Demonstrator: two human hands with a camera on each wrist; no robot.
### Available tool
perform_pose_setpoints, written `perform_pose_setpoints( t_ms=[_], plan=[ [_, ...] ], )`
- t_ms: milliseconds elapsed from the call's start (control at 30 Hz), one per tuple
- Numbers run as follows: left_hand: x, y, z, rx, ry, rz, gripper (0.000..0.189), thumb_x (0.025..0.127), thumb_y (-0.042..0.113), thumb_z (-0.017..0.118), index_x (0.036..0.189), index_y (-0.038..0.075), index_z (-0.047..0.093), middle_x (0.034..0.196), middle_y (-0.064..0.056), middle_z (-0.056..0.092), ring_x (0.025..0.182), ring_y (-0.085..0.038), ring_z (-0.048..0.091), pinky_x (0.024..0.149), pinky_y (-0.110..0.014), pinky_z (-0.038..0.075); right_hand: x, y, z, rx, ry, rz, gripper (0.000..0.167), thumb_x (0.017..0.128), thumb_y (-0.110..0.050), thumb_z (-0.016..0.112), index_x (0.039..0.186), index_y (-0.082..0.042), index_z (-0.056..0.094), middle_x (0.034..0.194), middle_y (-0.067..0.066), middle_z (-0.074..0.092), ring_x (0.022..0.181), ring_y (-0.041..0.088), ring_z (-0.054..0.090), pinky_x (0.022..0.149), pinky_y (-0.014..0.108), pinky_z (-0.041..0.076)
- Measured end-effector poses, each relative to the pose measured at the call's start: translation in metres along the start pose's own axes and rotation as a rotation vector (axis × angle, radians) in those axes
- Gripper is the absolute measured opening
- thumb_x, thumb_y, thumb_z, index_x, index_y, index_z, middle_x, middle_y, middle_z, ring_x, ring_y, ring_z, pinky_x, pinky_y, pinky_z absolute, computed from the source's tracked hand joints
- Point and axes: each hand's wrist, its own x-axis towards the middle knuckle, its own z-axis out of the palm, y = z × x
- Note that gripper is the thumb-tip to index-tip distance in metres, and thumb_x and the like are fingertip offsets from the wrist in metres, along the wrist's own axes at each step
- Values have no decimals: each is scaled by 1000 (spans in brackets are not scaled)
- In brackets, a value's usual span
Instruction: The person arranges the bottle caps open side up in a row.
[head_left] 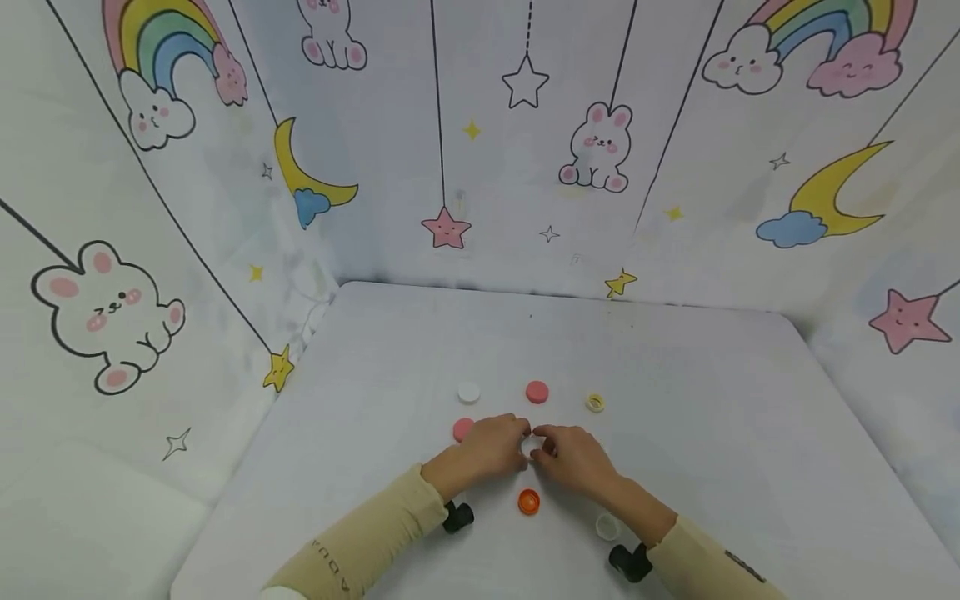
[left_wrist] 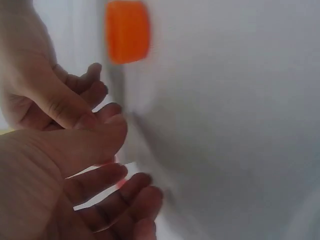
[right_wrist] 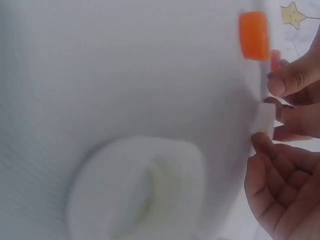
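Observation:
A small white bottle cap [head_left: 531, 447] is between my two hands, close over the table. My left hand [head_left: 491, 447] holds its left side with curled fingertips. From the other side, my right hand [head_left: 576, 457] grips it between thumb and finger. In the right wrist view the white cap [right_wrist: 265, 120] shows edge-on between the fingertips of the two hands. The left wrist view has the fingertips of both hands meeting, with the cap hidden behind them. Nearer the body than the hands lies an orange cap [head_left: 528, 502]. A pink cap [head_left: 463, 429] is beside my left hand.
Behind the hands lie another white cap [head_left: 468, 392], another pink cap [head_left: 537, 392] and a yellow ring-shaped cap [head_left: 595, 402]. A whitish cap [head_left: 607, 526] is by my right wrist. The white table [head_left: 720, 400] meets patterned cloth walls [head_left: 390, 167] at the back and sides.

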Motion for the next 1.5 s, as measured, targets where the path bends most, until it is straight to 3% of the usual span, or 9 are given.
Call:
perform_pose_setpoints(
  t_ms=[200,533,833,933,1133,1367,1500],
  plan=[
    [7,5,-24,26,-49,-35,43,82,33,79,117,14,65,102,0,67,88,-13,62,74,-29,50,5,1,-21,14,32,-1,31,88,-17,73,117,-8,69,78,-7,66,68,8,56,61,25,48],
    [45,-1,-43,-65,41,-89,35,90,34,70,117,13,65,100,0,70,81,-13,62,69,-29,50,34,18,-49,-38,80,0,32,88,-19,72,118,-7,68,84,0,69,69,13,57,63,29,48],
    [74,-5,-30,-76,79,-179,35,90,26,68,120,8,63,107,-8,69,92,-21,65,75,-34,51,54,32,-42,-37,61,73,34,87,-18,73,118,-6,67,84,2,68,68,15,55,63,30,48],
    [76,-8,-25,-84,54,-196,42,87,26,72,123,7,61,109,-8,67,96,-21,64,81,-35,51,61,36,-38,-30,47,92,35,86,-17,73,118,-4,67,85,3,68,70,16,56,65,31,49],
    [75,0,-21,-71,10,-155,56,81,27,79,127,5,58,111,-10,67,98,-22,64,81,-35,52,69,42,-31,-26,18,126,37,83,-12,74,118,-1,67,87,6,67,77,19,56,72,35,51],
    [81,-9,-17,-97,42,-235,40,84,23,77,118,6,62,103,-9,67,90,-22,64,80,-36,51,78,40,-22,-50,10,105,35,82,-11,73,115,-1,68,83,4,64,73,18,53,66,33,47],
    [85,-14,-12,-110,46,-225,38,85,25,75,117,9,63,103,-6,69,89,-22,64,79,-35,51,78,40,-19,-71,34,95,32,82,-11,73,112,-2,70,82,4,64,72,18,54,64,33,46]
  ],
)
